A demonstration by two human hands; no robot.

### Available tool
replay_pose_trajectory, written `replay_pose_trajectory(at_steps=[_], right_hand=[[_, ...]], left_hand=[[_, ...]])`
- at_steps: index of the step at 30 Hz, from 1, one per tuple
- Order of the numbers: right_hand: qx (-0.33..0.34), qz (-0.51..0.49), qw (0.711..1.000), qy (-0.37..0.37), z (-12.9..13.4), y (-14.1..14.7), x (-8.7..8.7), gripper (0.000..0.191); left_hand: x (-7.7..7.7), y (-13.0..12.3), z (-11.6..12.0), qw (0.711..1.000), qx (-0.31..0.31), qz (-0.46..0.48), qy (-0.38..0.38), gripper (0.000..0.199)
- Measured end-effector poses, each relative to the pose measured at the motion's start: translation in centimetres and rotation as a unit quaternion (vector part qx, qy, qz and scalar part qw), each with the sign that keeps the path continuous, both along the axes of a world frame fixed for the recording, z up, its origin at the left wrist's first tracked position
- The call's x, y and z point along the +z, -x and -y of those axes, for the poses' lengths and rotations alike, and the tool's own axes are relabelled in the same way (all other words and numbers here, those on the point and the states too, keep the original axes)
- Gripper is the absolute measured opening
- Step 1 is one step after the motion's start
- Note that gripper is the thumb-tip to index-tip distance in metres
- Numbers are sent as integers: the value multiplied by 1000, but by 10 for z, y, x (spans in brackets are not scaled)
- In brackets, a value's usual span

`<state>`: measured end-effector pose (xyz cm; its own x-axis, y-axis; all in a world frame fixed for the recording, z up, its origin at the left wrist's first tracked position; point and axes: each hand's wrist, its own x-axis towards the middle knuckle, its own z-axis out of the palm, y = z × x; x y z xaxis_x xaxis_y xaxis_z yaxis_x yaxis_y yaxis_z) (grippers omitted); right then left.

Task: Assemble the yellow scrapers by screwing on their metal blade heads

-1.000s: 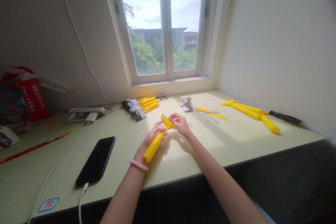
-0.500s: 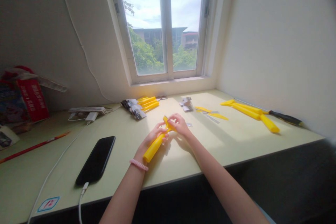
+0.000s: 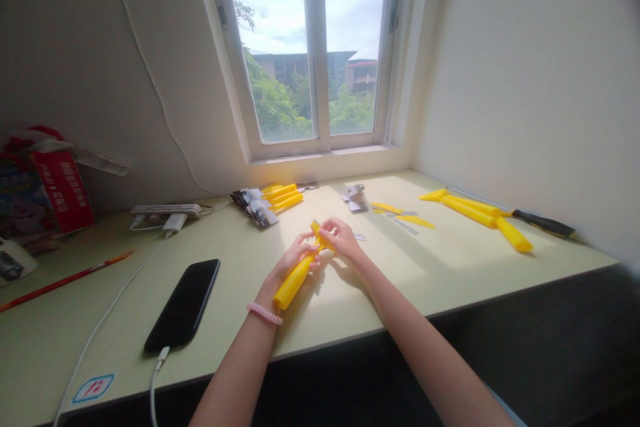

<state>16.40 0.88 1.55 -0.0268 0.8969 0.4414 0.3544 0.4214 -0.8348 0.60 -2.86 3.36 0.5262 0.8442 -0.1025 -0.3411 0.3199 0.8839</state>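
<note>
Black and flat, a phone is lying at left; we are holding a yellow scraper above the desk, our left hand gripping its neck, our right hand pinching its head, while yellow tools are resting farther right.

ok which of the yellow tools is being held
The yellow tool in the left hand, with the right hand at its head; the other yellow tools lie on the desk, untouched.

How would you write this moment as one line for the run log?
left hand: holds yellow tool | right hand: pinches tool's head | phone: on table, white cable plugged in
</note>
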Motion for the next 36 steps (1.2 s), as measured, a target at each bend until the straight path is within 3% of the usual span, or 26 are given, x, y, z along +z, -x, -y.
replay_pose_trajectory(at_steps=[5,8,11,14,17,24,36], right_hand=[[-5,-12,1000,20,-6,-2,1,17],[-95,45,994,23,-10,-12,2,16],[-237,173,954,58,-9,-29,2,19],[-304,249,908,147,-6,-45,1,21],[-299,258,899,188,-4,-56,-1,20],[-280,280,900,181,-1,-61,-2,19],[-270,165,929,191,-5,-67,1,21]], left_hand=[[-4,2,-5,1000,28,8,-3,45],[-6,3,-12,997,78,3,19,47],[-7,4,-20,988,148,30,40,49],[-9,5,-25,981,182,47,51,47],[-9,5,-27,978,194,50,62,45],[-2,6,-22,974,203,70,66,43],[0,6,-20,974,208,66,66,43]])
